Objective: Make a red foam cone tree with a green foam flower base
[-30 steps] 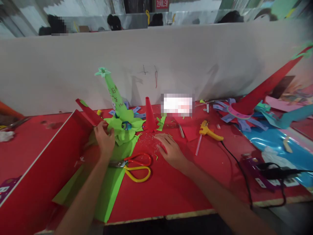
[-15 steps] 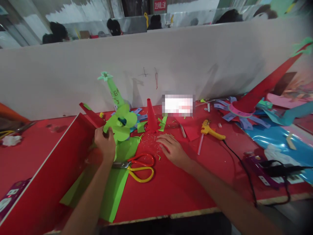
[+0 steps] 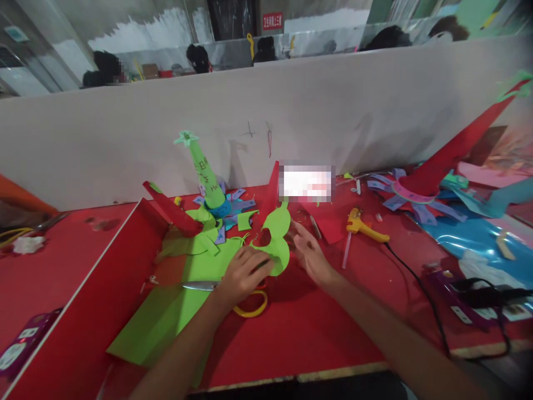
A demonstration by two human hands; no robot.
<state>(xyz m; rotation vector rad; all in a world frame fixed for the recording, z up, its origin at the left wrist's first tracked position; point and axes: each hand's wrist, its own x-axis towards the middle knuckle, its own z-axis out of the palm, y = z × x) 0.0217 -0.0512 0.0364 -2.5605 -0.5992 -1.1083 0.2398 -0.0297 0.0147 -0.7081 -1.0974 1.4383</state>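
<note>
My left hand (image 3: pixel 244 275) pinches the lower left edge of a lime-green flower-shaped piece (image 3: pixel 280 250) with a round hole in its middle. It is held a little above the table, in front of a slim red cone (image 3: pixel 271 191) that it partly hides. At its right edge is my right hand (image 3: pixel 310 253), fingers apart; whether they touch the piece I cannot tell. Below my left hand lie scissors (image 3: pixel 252 312) with their handles partly covered. Flat green sheets (image 3: pixel 154 322) spread under the scissors' blades.
A green cone (image 3: pixel 204 175) with a star tip and another red cone (image 3: pixel 175 211) stand at the back left. Right of my hands lies a yellow glue gun (image 3: pixel 364 226) with its black cord. A red divider (image 3: pixel 83 300) edges the left side. A large red cone (image 3: pixel 453 141) leans far right.
My left hand has moved right, bringing the green flower-shaped piece from the left pile to the front of the slim red cone. My right hand has shifted slightly right and turned more upright.
</note>
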